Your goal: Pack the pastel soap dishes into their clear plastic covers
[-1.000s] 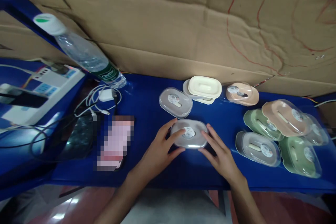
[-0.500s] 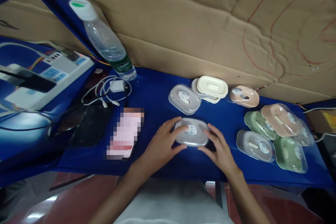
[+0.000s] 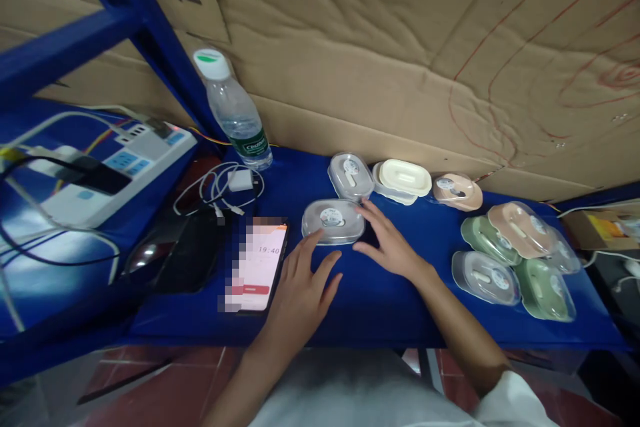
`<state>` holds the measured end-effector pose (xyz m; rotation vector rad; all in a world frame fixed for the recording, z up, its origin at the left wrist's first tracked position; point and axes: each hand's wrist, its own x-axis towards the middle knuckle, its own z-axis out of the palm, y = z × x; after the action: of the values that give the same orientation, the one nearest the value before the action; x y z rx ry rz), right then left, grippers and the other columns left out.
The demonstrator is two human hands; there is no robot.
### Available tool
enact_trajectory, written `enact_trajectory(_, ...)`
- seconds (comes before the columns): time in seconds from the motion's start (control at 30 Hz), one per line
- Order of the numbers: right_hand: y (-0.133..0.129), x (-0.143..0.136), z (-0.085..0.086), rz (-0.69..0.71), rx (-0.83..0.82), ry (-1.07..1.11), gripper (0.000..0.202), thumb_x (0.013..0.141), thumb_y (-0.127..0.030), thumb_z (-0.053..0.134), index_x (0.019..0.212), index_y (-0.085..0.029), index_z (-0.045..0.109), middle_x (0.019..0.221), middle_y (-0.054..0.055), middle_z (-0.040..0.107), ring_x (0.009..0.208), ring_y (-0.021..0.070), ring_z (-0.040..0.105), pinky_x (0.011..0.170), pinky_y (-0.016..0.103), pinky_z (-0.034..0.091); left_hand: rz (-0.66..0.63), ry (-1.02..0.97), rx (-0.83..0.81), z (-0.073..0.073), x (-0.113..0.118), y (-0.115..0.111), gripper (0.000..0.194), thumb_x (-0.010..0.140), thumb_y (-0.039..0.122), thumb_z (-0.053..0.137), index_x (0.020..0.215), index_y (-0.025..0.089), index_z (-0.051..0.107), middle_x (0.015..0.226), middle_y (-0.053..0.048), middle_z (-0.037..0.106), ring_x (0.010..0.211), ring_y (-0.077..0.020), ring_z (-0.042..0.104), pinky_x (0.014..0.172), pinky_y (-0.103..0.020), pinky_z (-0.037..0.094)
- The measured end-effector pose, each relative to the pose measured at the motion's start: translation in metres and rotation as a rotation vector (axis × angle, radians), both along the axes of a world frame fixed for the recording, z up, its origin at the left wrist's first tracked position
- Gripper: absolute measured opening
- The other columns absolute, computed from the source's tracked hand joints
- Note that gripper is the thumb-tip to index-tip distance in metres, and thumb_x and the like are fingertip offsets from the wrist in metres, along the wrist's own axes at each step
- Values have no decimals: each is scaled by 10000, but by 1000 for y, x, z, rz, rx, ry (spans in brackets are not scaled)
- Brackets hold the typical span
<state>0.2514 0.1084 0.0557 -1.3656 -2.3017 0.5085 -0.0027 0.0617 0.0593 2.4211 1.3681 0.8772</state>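
Note:
A grey oval box with a clear lid and round label [image 3: 333, 221] lies on the blue table, just in front of another grey lidded box [image 3: 351, 177]. My left hand [image 3: 307, 280] is spread at the near left edge of the front box, its fingers apart with nothing between them. Beside the box's right end is my right hand [image 3: 387, 240], fingers apart and a fingertip close to the lid. Cream lids or trays [image 3: 405, 177] and a peach box [image 3: 457, 191] stand along the back.
Green, peach and grey boxes [image 3: 520, 230] are piled at the right. To the left are a lit phone [image 3: 263, 267], a coiled white cable with charger [image 3: 241, 180], a water bottle [image 3: 240, 113] and a power strip [image 3: 125, 167]. Cardboard [image 3: 350, 47] lines the back.
The front grey box has moved back and left, up to the other grey box. My hands have loosened from its ends; the left has drawn back toward me. The camera view has shifted.

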Motion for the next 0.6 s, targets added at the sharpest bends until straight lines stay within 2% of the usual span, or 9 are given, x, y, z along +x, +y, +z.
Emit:
enact_trajectory(0.07,14,8,6,-34,80,-30,658,1072,-511,569,1641,-266,349,1721,161,383,1608,276,369,1283,513,393,-2,15,2,3,2,0,288,1029,219,623,1311,189,674,1541,-210,513,1385,-390,575,1091,-576,554)
enact_trajectory(0.1,21,15,8,-102,149,-66,622,1082,-497,549,1634,-270,375,1696,152,429,1599,279,384,1290,522,374,-10,26,-3,4,3,-1,277,1036,229,613,1300,195,686,1503,-199,549,1341,-380,604,1059,-567,571)
enact_trajectory(0.2,43,45,11,-391,315,-258,625,1065,-496,568,1618,-240,430,1710,175,396,1619,367,315,1298,642,274,-80,59,-38,4,10,0,279,1057,262,580,1303,211,702,1406,-165,634,1242,-348,659,996,-536,597)
enact_trajectory(0.27,54,65,9,-502,300,-379,667,1040,-485,610,1623,-212,435,1706,197,396,1611,428,299,1267,703,270,-129,76,-62,1,14,1,312,1063,273,569,1345,212,687,1397,-154,651,1244,-339,664,1011,-529,592)
enact_trajectory(0.33,56,80,5,-526,263,-427,637,1031,-432,627,1602,-197,470,1628,200,501,1559,428,386,1238,674,340,-145,89,-74,-3,19,3,369,1062,279,575,1416,207,650,1417,-158,647,1276,-340,656,1043,-535,579)
enact_trajectory(0.43,35,87,-1,-509,266,-405,532,1038,-356,620,1542,-205,542,1458,176,644,1399,374,566,1163,579,456,-136,106,-83,-8,24,6,429,1059,289,586,1477,196,604,1458,-173,629,1326,-350,637,1075,-548,565)
enact_trajectory(0.5,5,84,-5,-473,274,-350,500,1037,-362,635,1515,-230,569,1402,161,673,1321,355,619,1107,554,498,-140,113,-91,-9,27,6,410,1064,290,576,1461,193,611,1479,-172,625,1338,-350,635,1078,-549,566)
enact_trajectory(0.6,-53,74,-9,-368,255,-210,485,1039,-355,653,1511,-280,567,1418,129,672,1333,317,619,1101,519,512,-179,87,-111,-6,35,6,451,1058,291,591,1500,207,570,1526,-164,599,1357,-332,629,1082,-517,576)
